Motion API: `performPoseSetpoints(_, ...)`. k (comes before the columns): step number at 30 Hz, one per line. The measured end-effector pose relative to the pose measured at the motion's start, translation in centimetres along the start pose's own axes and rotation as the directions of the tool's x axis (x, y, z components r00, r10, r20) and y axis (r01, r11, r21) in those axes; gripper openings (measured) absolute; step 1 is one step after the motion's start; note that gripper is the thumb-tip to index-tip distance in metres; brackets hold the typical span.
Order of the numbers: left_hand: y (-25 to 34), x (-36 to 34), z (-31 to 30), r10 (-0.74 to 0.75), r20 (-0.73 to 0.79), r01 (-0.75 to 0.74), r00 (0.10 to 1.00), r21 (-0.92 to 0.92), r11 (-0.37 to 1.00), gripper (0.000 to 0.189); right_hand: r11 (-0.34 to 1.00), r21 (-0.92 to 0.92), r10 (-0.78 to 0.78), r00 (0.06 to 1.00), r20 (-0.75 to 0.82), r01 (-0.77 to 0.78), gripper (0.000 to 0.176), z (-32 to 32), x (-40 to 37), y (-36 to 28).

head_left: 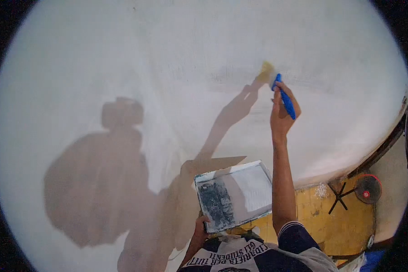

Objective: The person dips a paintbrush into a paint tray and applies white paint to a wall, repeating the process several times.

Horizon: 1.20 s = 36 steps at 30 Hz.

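Observation:
My right hand (285,109) is closed round the blue handle of a paintbrush (288,103), raised in front of the pale wall (190,50). The brush's yellowish bristles are at the wall, beside a greyish, streaked patch. Lower down, my left hand (202,225) grips the left lower edge of a paint tray (235,172). White paint lies in the tray's right part, and its left part is dark and smeared. Most of the left hand's fingers are hidden under the tray.
Shadows of my head, arm and the tray fall on the wall. Below right are a yellow tiled floor (310,215) and a round fan (368,188) with a dark legged base (341,197). A blue item (375,260) lies at the lower right corner.

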<state>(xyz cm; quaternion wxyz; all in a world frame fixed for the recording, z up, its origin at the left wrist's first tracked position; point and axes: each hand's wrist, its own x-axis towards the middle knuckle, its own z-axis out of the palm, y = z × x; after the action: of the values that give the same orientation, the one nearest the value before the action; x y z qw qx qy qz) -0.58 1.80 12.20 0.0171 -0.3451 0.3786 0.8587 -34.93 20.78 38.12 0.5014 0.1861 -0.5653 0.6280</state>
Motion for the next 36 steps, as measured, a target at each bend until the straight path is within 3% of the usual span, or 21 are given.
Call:
performPoseSetpoints(2,-0.9,1.5,-1.5,-0.036,-0.025,0.036,0.999,0.001,0.999,0.051,0.997,-0.063,-0.058,0.997,-0.047,0.055,0.017,-0.5,0.3,-0.5)
performPoseSetpoints(4,-1.8,2.8,-2.9,-0.035,-0.044,0.035,0.998,0.004,0.999,0.04,0.986,-0.108,-0.135,0.987,-0.088,0.126,0.018,-0.3,0.6,-1.3)
performPoseSetpoints(8,-2.3,3.6,-3.6,0.021,-0.011,-0.021,1.0,0.016,1.0,0.041,0.925,-0.216,-0.31,0.95,0.043,0.312,0.022,2.9,-1.4,-1.3)
performPoseSetpoints(12,-2.2,3.0,-3.4,0.049,0.017,-0.049,0.999,0.027,0.998,0.042,0.958,-0.152,-0.184,0.925,0.333,0.245,0.022,8.0,-4.3,-4.2)
performPoseSetpoints(18,-2.4,3.4,-3.7,0.106,0.053,-0.108,0.993,0.04,0.993,0.044,0.979,0.195,-0.143,0.894,0.425,0.064,0.025,10.3,-7.0,-5.2)
performPoseSetpoints(20,-2.8,4.0,-4.1,0.147,0.076,-0.151,0.986,0.053,0.987,0.045,0.991,0.119,-0.104,0.937,0.335,0.068,0.023,8.2,-7.3,-1.7)
performPoseSetpoints(22,-3.4,4.5,-4.6,0.193,0.096,-0.2,0.976,0.071,0.977,0.046,0.999,0.024,0.038,0.964,0.265,-0.046,0.021,4.6,-6.2,1.3)
performPoseSetpoints(25,-2.7,3.2,-3.1,0.211,0.081,-0.221,0.974,0.135,0.966,0.039,0.997,-0.024,0.08,0.989,0.121,-0.078,0.019,-0.4,-4.7,3.1)
performPoseSetpoints(26,-1.6,1.7,-1.6,0.184,0.005,-0.183,0.983,0.138,0.974,0.033,0.995,-0.022,0.095,0.993,0.076,-0.094,0.019,-1.8,-4.1,3.0)
performPoseSetpoints(28,-1.2,1.6,-1.7,0.068,-0.006,-0.067,0.998,0.082,0.994,0.023,0.998,-0.057,0.035,0.999,-0.006,-0.035,0.019,-3.9,-3.1,3.9)
performPoseSetpoints(29,-2.5,3.9,-4.7,-0.016,0.065,0.014,0.998,0.032,0.999,0.019,0.992,-0.058,0.112,0.993,-0.041,-0.114,0.02,-4.8,-2.8,3.8)
performPoseSetpoints(30,-2.1,4.2,-5.0,-0.098,0.137,0.1,0.986,-0.013,0.995,0.015,0.993,-0.066,0.095,0.994,-0.061,-0.099,0.021,-5.7,-2.5,4.3)
performPoseSetpoints(33,-2.6,3.6,-4.0,-0.022,-0.067,0.018,0.997,-0.065,0.998,0.015,0.976,-0.217,-0.011,0.988,-0.153,-0.023,0.021,-6.6,-1.8,4.9)
performPoseSetpoints(36,-2.5,4.4,-4.0,0.013,-0.101,-0.015,0.995,-0.016,1.0,0.023,0.966,-0.247,-0.121,0.98,-0.157,0.079,0.02,-6.3,-1.9,4.8)
